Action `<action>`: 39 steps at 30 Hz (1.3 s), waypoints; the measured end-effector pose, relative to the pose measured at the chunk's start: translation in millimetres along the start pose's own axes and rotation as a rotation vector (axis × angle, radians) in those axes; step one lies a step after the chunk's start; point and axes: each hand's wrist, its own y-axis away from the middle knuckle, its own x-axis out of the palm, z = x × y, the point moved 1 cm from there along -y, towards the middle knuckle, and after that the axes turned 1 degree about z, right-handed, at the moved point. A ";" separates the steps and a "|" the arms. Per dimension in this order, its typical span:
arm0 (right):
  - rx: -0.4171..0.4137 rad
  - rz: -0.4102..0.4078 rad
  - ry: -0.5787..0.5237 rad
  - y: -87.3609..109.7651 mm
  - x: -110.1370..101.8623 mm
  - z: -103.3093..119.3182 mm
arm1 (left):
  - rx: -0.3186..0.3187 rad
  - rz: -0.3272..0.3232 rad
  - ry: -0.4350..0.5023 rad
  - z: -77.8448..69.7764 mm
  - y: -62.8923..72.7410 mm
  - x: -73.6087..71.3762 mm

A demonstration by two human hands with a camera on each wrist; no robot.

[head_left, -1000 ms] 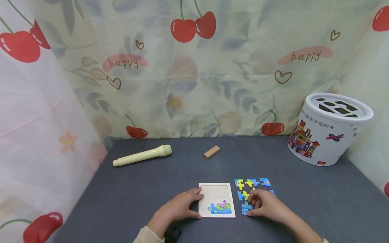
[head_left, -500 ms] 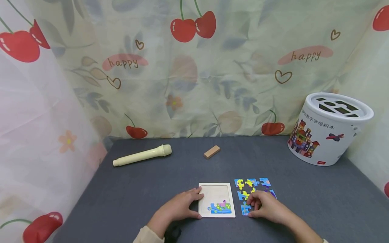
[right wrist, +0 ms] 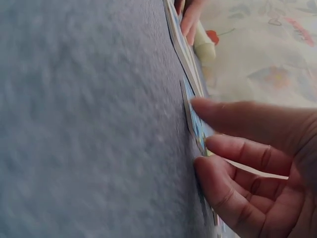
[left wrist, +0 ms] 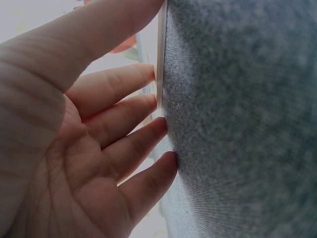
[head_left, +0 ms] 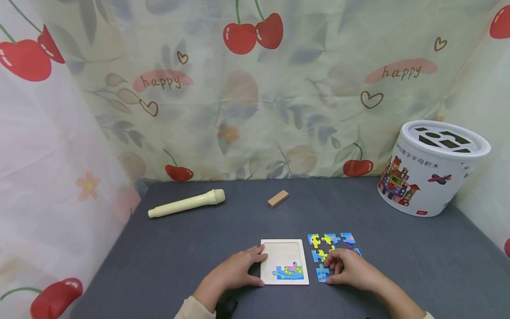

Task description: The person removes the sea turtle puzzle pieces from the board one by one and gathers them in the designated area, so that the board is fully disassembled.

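A square wooden puzzle tray (head_left: 280, 253) lies flat on the dark table. Joined blue, green and pink puzzle pieces (head_left: 290, 272) fill part of its lower right. My left hand (head_left: 236, 271) touches the tray's left edge, thumb near the lower corner and fingers extended, as the left wrist view also shows. To the right, my right hand (head_left: 349, 269) has its thumb and a curled fingertip on a blue puzzle piece (head_left: 322, 274) that lies on the table. Several loose pieces (head_left: 314, 240) lie just beyond; the hand partly covers some of them.
A cream toy microphone (head_left: 186, 204) lies at the back left. A small wooden block (head_left: 278, 199) is at the back middle. The white block bucket (head_left: 432, 170) with a slotted lid stands at the back right. Patterned curtains (head_left: 255, 124) border the table.
The blue piece under my right fingers has shifted very slightly, with the fingers making small movements. My left hand and the tray have kept their places.
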 end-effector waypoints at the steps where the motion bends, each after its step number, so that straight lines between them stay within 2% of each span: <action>1: -0.004 -0.003 -0.001 -0.3 -1.1 0.2 | 0.000 -0.001 0.000 0.1 -0.2 0.1; 8: -0.008 0.023 -0.034 -7.8 -5.8 5.6 | -0.008 0.000 -0.001 0.6 -1.3 0.6; 10: -0.034 0.028 -0.041 -11.9 -4.7 8.7 | -0.011 0.001 0.000 0.2 -1.2 0.3; 17: -0.050 0.050 -0.016 -30.4 3.5 23.2 | -0.012 -0.002 0.005 -0.2 -0.2 -0.5; 27: -0.087 0.107 -0.090 -52.4 16.9 39.5 | -0.011 -0.018 0.005 -0.2 0.5 1.5; 34: -0.102 0.135 -0.054 -64.9 20.7 48.6 | 0.006 -0.023 0.004 1.4 0.0 2.2; 39: -0.076 0.187 -0.054 -70.4 23.5 52.8 | 0.014 -0.026 -0.001 2.4 0.0 2.7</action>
